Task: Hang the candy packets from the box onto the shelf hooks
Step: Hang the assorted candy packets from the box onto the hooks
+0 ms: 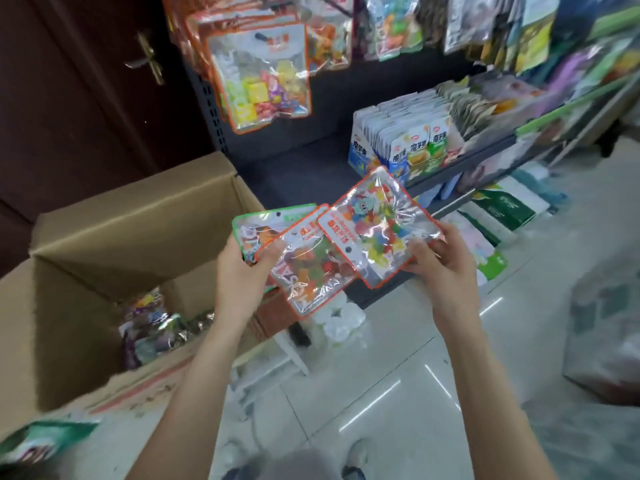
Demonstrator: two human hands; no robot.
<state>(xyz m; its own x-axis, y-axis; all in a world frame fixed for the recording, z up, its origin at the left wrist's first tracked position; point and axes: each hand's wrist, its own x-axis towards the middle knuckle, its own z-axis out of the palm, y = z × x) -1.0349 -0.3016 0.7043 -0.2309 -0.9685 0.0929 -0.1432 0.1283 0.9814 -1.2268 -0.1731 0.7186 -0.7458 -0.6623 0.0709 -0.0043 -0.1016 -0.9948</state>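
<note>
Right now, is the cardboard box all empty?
No, the cardboard box still has shiny packets lying at its bottom.

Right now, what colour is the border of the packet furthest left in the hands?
Green, on the packet the left hand grips; head view.

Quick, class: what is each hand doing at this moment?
Left hand: grips the green-edged packet and an orange-edged packet.
Right hand: holds another orange-edged packet.
</note>
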